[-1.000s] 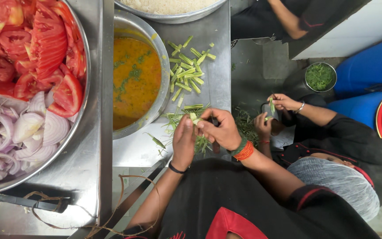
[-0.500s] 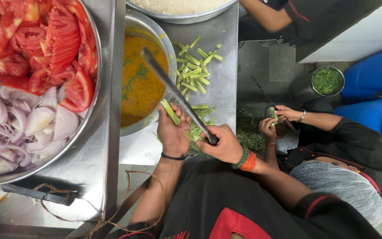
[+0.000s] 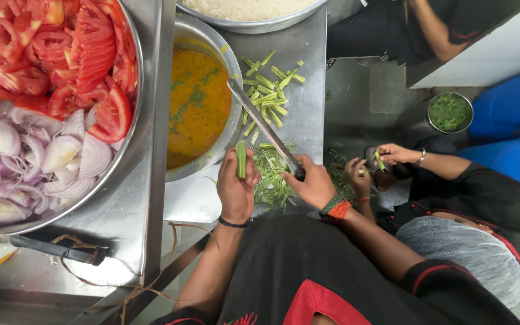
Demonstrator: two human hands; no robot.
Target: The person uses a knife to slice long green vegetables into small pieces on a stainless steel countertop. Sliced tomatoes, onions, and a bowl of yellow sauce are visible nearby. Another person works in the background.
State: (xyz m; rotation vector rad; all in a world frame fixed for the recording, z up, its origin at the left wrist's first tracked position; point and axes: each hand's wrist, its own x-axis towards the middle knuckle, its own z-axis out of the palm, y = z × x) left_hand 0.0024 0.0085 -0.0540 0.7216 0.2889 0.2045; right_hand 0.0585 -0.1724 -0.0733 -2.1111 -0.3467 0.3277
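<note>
Green bean stalk [image 3: 241, 159] stands upright in the left hand [image 3: 236, 188], pinched between thumb and fingers over the steel counter [image 3: 308, 78]. Just to its right, the right hand [image 3: 315, 183] is closed around the handle of a long knife [image 3: 263, 125], whose blade slants far-left above the bowl of orange curry [image 3: 198, 105]. Cut green pieces [image 3: 269, 90] lie farther off, trimmings [image 3: 272, 180] between the hands.

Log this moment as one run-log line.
left hand: holds green stalk upright | right hand: grips knife | cut green pieces on steel counter
</note>
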